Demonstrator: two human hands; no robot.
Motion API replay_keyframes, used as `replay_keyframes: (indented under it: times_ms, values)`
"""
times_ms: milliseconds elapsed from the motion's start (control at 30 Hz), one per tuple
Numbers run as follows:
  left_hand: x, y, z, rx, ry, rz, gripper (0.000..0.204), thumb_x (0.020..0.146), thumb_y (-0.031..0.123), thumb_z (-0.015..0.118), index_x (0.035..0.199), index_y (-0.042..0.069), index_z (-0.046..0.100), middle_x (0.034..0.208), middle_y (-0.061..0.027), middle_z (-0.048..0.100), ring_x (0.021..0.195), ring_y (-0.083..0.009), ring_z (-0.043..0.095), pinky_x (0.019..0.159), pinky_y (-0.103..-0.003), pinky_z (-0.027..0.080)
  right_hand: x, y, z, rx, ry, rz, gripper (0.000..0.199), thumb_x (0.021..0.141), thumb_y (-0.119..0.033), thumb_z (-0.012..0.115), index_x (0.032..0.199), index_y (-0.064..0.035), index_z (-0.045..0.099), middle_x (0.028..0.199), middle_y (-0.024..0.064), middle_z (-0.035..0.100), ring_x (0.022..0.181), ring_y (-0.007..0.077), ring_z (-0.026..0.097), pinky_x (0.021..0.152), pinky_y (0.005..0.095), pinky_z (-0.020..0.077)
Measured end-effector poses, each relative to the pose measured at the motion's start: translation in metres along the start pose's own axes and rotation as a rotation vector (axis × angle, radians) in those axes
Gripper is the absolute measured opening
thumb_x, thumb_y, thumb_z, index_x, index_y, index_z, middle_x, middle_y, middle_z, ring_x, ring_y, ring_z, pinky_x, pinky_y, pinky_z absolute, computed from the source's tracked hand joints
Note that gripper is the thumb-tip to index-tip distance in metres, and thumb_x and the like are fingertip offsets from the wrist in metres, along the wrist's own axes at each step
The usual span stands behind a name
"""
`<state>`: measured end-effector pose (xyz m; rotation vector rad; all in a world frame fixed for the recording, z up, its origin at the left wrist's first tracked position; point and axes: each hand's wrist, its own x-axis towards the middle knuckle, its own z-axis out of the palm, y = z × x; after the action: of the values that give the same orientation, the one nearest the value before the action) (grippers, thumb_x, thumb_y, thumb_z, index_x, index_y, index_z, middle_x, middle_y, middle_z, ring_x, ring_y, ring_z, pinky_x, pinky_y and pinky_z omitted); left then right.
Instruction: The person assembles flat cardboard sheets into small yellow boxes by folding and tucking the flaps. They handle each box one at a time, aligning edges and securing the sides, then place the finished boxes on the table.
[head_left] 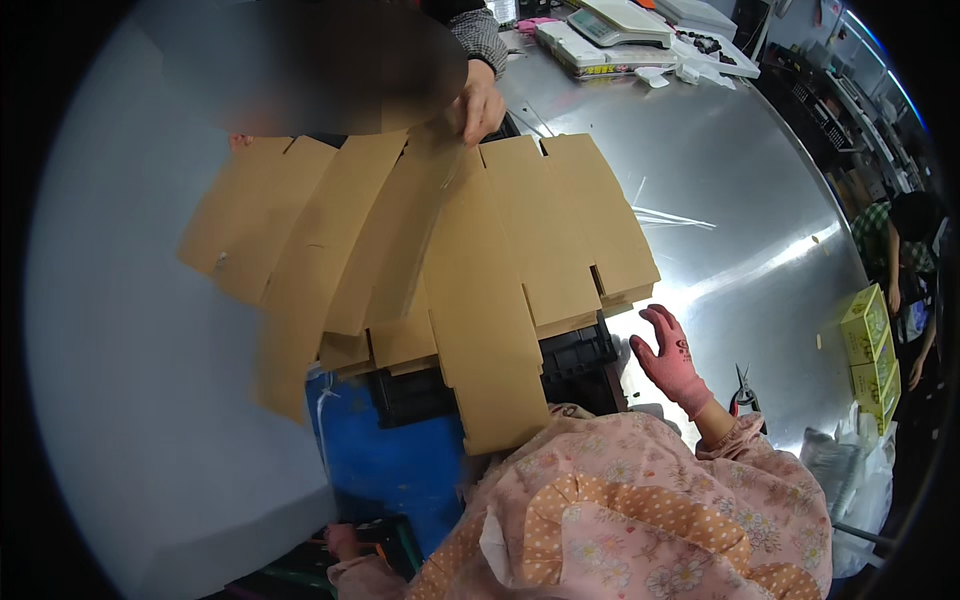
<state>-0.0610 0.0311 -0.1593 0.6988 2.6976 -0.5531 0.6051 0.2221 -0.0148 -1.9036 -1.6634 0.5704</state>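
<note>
Flat, die-cut cardboard box blanks (490, 300) lie fanned out in front of me, stacked on a black plastic crate (410, 395). Beside their right edge, my right hand (672, 362) in a pink glove hovers near the metal table, thumb and fingers apart, holding nothing. Low at the left, my left hand (342, 540), also in pink, is small and partly hidden next to a dark green crate (400, 545); its fingers cannot be made out. Across from me, another person's hand (480, 105) grips the top of a tilted cardboard blank (395, 240).
Red-and-black handled snips (744, 392) lie right of my hand on the metal table (740, 200). White strips (670, 218) and a scale (620, 22) are farther back. Yellow boxes (872, 350) line the right edge. A blue surface (390, 470) shows below the blanks.
</note>
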Motion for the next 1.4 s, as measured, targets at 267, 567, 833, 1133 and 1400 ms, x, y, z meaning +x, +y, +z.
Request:
replay_keyframes:
  times_ms: [267,567,833,1133,1400]
  values:
    - [0.091,0.000,-0.008,-1.230,0.258,0.221,0.061,0.089,0.040,0.062,0.129,-0.001,0.043,0.131,-0.0168,0.051,0.115,-0.0275,0.052,0.092,-0.042,0.045,0.009,0.008,0.006,0.087,0.191,-0.030,0.044,0.083,-0.017,0.065,0.124,-0.0043,0.053,0.131,0.0189,0.050,0.121,0.0374,0.048,0.102,0.0415,0.0405]
    - [-0.042,0.175,-0.140,-1.056,0.253,0.663,0.060,0.092,0.042,0.057,0.137,0.005,0.040,0.138,-0.0191,0.046,0.118,-0.0333,0.052,0.097,-0.044,0.043,0.024,-0.039,0.042,0.169,0.028,-0.124,0.045,0.086,-0.030,0.060,0.122,-0.0049,0.049,0.131,0.0167,0.046,0.123,0.0351,0.044,0.106,0.0441,0.0343]
    - [-0.048,0.180,-0.163,-1.041,0.070,0.733,0.071,0.088,0.052,0.058,0.144,0.012,0.038,0.144,-0.0189,0.042,0.118,-0.0381,0.052,0.102,-0.045,0.041,0.004,-0.028,0.026,0.227,0.174,0.080,0.042,0.089,-0.029,0.057,0.123,-0.0050,0.050,0.123,0.0184,0.053,0.113,0.0370,0.053,0.097,0.0426,0.0435]
    - [-0.081,0.215,-0.189,-1.075,0.086,0.983,0.044,0.100,0.022,0.051,0.138,0.002,0.042,0.136,-0.0141,0.047,0.124,-0.0239,0.047,0.107,-0.035,0.036,0.016,-0.004,0.006,0.456,0.330,0.157,0.040,0.090,-0.015,0.062,0.126,-0.0026,0.051,0.121,0.0148,0.056,0.113,0.0253,0.056,0.096,0.0355,0.0454]
    - [-0.081,0.235,-0.182,-1.173,0.282,0.815,0.054,0.093,0.020,0.062,0.139,0.001,0.039,0.144,-0.0175,0.036,0.133,-0.0296,0.035,0.109,-0.039,0.032,0.078,-0.033,0.004,0.104,0.357,-0.195,0.045,0.085,-0.014,0.064,0.125,-0.0010,0.048,0.122,0.0203,0.053,0.112,0.0375,0.054,0.096,0.0415,0.0440]
